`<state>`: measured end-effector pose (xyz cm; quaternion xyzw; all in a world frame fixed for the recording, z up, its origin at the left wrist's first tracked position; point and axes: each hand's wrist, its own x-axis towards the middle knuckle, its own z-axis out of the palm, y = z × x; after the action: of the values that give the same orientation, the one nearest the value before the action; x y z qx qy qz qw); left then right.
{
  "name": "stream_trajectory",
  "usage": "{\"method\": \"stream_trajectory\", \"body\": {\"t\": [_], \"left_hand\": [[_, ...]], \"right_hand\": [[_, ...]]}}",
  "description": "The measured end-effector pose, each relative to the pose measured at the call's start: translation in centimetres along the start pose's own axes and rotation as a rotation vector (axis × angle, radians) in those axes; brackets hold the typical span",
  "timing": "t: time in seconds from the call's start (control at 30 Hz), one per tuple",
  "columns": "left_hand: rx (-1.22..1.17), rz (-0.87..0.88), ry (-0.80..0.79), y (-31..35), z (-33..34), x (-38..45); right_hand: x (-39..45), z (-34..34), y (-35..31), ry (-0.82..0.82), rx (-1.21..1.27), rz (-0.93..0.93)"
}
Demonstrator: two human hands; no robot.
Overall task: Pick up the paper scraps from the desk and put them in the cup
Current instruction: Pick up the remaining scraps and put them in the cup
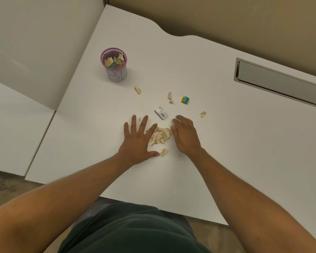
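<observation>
A pile of tan paper scraps [161, 136] lies on the white desk [226, 143] between my two hands. My left hand [137, 138] rests flat with fingers spread, just left of the pile, its thumb touching a loose scrap [164, 152]. On the pile's right side, my right hand [185, 135] stands on its edge with fingers curved, holding nothing. Single scraps lie farther out: one [137, 90] near the cup, two [170, 97] in the middle, one [202, 114] at right. The purple-rimmed mesh cup [116, 74] at far left holds several scraps.
A small grey printed packet [161, 112] lies just beyond the pile. A yellow and blue packet [185, 99] sits farther right. A recessed grey cable hatch [279, 83] is set in the desk at far right. A lower white surface [11, 134] adjoins on the left.
</observation>
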<state>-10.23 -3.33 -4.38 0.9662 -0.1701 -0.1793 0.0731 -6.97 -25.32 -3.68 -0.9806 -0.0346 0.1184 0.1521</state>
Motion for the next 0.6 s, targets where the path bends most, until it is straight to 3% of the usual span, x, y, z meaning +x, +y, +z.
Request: {"method": "stream_trajectory", "body": {"t": [0.1, 0.2, 0.33, 0.5, 0.6], "left_hand": [[0.023, -0.013, -0.046, 0.3, 0.3, 0.4], [0.023, 0.035, -0.039, 1.0, 0.0, 0.6], [-0.095, 0.090, -0.035, 1.1, -0.8, 0.8], [-0.203, 0.141, -0.103, 1.0, -1.5, 0.4], [-0.246, 0.098, -0.051, 1.8, -1.7, 0.8]], "right_hand": [[-2.2, 1.2, -0.8, -0.015, -0.013, -0.029], [-3.3, 1.7, -2.6, -0.100, 0.145, -0.082], [-3.4, 0.8, -2.9, -0.030, 0.327, 0.015], [-4.0, 0.7, -2.2, -0.191, 0.238, 0.029], [-4.0, 1.8, -3.1, -0.123, 0.206, -0.035]]}}
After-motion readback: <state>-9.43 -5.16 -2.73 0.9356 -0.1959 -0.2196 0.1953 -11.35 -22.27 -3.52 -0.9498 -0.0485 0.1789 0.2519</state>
